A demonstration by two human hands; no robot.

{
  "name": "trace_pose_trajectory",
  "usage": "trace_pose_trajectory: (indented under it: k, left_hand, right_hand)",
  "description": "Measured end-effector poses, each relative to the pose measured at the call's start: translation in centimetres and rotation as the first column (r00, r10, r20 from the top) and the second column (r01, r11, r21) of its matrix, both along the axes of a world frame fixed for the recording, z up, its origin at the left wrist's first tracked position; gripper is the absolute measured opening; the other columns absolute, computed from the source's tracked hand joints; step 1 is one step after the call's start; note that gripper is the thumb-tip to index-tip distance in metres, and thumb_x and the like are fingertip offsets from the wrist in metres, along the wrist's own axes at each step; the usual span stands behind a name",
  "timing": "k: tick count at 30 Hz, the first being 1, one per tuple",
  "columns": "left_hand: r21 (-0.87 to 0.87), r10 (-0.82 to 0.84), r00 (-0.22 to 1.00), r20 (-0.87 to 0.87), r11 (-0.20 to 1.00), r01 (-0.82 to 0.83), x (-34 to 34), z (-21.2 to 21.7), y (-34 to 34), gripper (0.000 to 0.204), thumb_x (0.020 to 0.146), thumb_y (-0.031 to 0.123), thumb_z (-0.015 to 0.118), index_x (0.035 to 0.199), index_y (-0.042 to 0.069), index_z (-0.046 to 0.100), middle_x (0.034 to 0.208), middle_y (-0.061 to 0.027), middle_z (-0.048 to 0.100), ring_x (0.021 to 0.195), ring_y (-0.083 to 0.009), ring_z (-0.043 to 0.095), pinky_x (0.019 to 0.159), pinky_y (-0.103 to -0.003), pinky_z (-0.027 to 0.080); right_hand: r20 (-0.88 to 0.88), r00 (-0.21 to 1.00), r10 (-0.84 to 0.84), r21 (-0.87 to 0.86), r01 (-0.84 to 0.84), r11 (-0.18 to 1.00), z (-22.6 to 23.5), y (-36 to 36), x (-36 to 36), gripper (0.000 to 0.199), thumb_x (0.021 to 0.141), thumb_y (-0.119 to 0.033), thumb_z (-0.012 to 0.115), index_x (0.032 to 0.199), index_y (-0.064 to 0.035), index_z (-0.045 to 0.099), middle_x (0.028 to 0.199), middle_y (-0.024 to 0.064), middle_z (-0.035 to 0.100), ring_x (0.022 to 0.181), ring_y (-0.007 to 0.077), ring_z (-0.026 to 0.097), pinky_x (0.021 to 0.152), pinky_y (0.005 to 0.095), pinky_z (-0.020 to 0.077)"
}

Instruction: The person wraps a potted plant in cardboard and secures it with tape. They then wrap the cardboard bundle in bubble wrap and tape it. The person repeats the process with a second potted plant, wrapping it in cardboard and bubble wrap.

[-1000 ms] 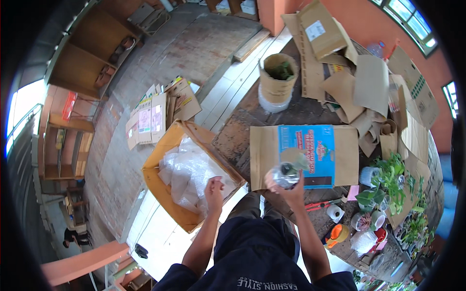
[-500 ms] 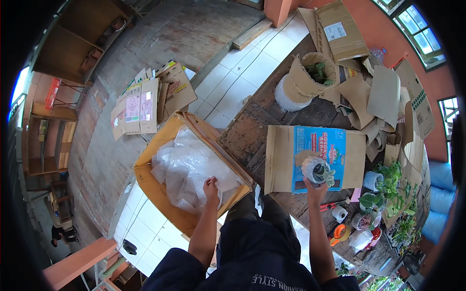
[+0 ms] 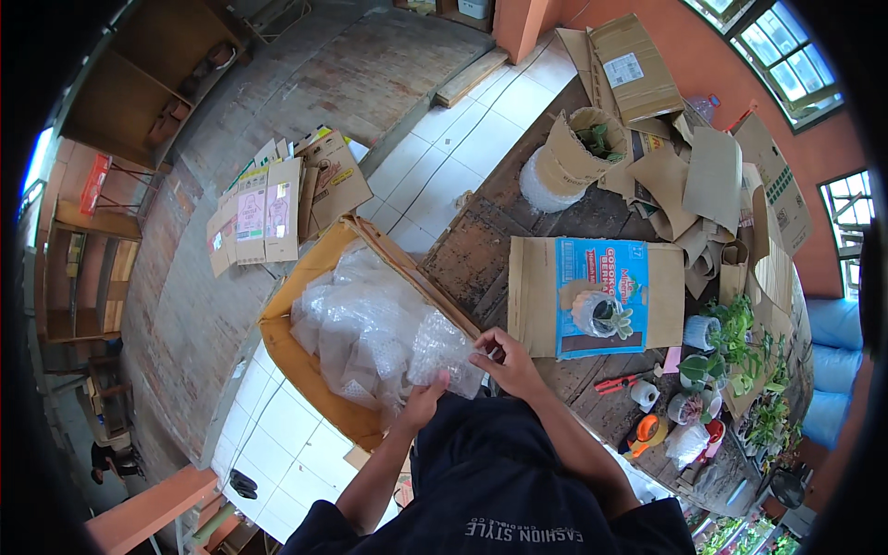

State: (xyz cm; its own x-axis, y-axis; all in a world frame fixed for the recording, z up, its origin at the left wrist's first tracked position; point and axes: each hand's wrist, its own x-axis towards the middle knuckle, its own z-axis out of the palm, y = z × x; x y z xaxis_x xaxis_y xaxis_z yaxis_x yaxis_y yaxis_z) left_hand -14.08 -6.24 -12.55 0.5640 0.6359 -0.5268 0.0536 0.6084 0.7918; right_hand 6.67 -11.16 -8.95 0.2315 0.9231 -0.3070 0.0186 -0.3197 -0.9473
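A sheet of bubble wrap point(image 3: 450, 350) stretches between my hands at the near right corner of a cardboard box point(image 3: 277, 326). My left hand point(image 3: 428, 400) pinches its lower edge, thumb up. My right hand point(image 3: 509, 363), fingers closed, grips its right corner. More crumpled bubble wrap point(image 3: 361, 314) fills the box. Right of my hands, a small potted succulent point(image 3: 622, 322) with its pot wrapped in clear bubble wrap stands on a flattened blue-and-brown cardboard piece point(image 3: 536, 301); neither hand touches it.
On the wooden table, a cardboard-wrapped plant point(image 3: 578, 153) stands at the back and cut cardboard point(image 3: 712, 185) is piled at the right. Red-handled pliers point(image 3: 618, 383), an orange tape dispenser point(image 3: 645, 433) and potted plants point(image 3: 740, 342) lie nearer. Folded boxes point(image 3: 277, 199) sit far left.
My right hand has let go of the succulent's pot and moved left to the bubble wrap. My left hand has shifted nearer to me and right, drawing a sheet to the box's edge.
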Motion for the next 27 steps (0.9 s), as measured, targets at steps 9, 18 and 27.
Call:
trace_pose_trajectory:
  k: [9, 18, 27]
  left_hand:
    - [0.263, -0.106, 0.956, -0.273, 0.948, 0.180, 1.5, 0.7, 0.8, 0.035, 0.104, 0.036, 0.052, 0.107, 0.003, 0.063, 0.098, -0.0027, 0.061, 0.093, -0.0114, 0.054, 0.082, -0.032, 0.046]
    - [-0.341, 0.536, 0.844, -0.004, 0.792, -0.505, -1.1, -1.5, 7.2, 0.036, 0.097, 0.044, 0.059, 0.114, 0.012, 0.057, 0.107, -0.0023, 0.063, 0.091, -0.0189, 0.061, 0.082, -0.037, 0.051]
    - [0.641, 0.689, 0.037, -0.724, 0.692, -0.331, -43.1, -6.7, 26.7, 0.065, 0.093, 0.056, 0.052, 0.129, 0.002, 0.052, 0.107, -0.0146, 0.068, 0.095, -0.0286, 0.066, 0.076, -0.041, 0.055]
  right_hand:
    - [0.070, 0.998, -0.002, -0.073, 0.007, 0.997, 1.1, -2.5, 0.6, 0.020, 0.091, -0.011, 0.072, 0.100, -0.0027, 0.056, 0.092, 0.0030, 0.063, 0.085, 0.0087, 0.058, 0.076, 0.0264, 0.0474]
    - [-0.308, 0.783, -0.541, 0.010, 0.571, 0.821, -0.4, -8.7, 1.2, 0.007, 0.099, -0.012, 0.060, 0.097, -0.0080, 0.054, 0.093, -0.0005, 0.059, 0.082, 0.0039, 0.051, 0.074, 0.0216, 0.0445]
    - [-0.490, 0.023, -0.871, -0.210, 0.967, 0.144, -3.6, -29.3, 7.5, 0.019, 0.101, -0.028, 0.055, 0.116, -0.0169, 0.052, 0.112, 0.0009, 0.062, 0.103, 0.0179, 0.059, 0.091, 0.0383, 0.0456]
